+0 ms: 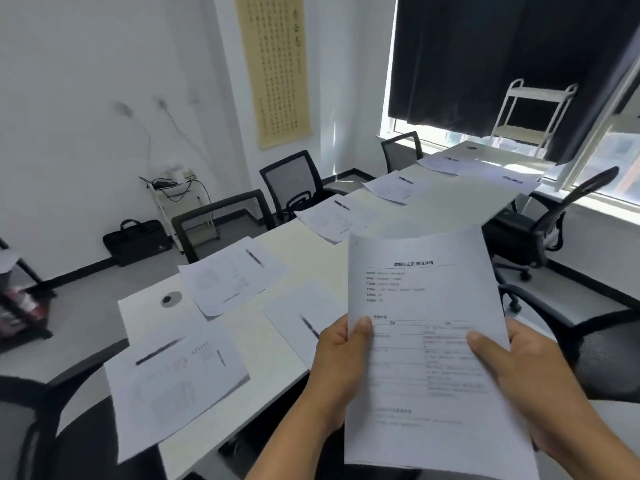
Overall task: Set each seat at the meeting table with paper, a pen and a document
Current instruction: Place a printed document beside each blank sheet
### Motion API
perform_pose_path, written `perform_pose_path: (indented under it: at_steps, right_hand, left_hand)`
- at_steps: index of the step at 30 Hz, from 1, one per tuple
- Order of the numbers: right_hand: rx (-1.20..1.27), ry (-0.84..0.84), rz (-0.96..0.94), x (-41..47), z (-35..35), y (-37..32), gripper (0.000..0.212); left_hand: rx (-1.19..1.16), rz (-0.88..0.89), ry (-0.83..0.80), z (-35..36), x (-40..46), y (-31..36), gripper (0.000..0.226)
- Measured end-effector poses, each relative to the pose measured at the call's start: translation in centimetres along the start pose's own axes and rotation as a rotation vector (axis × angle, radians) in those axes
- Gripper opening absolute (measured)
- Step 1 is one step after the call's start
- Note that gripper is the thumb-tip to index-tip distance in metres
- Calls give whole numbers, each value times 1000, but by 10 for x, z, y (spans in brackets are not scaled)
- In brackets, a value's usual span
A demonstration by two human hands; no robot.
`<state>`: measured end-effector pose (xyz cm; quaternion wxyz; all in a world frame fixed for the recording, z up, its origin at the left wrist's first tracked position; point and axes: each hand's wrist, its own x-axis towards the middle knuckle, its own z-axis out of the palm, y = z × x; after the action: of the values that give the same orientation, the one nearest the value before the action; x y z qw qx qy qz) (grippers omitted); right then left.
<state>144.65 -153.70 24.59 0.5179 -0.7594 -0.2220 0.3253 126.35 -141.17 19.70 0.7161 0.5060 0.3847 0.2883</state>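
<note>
White meeting table point(277, 244) runs off toward one o'clock, paper sets with pens point(254, 257) at the seats. Both hands up front: left hand point(341, 365) and right hand point(519, 372) pinching the printed document point(415, 306) by its edges, at five o'clock.

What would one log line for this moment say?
left hand: holding document | right hand: holding document | table: several seats have papers and pens | step: document not yet placed

White walls point(69, 64), black curtain point(502, 53), mesh office chairs point(294, 181).
</note>
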Motion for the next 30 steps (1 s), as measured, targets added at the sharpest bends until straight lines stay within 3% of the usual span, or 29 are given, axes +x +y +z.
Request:
perform_pose_path:
  at_steps: [7,15,30]
  right_hand:
    - [-130,-56,10,80,25,-16,9]
    - [-212,-260,-14,154,85,-25,10]
    - [-430,-625,15,329,154,46,15]
  left_hand:
    - [-49,-68,95,-5,68,-12,33]
    - [-77,-96,313,-47,106,-14,29]
    - [-140,-293,689,-35,198,-72,26]
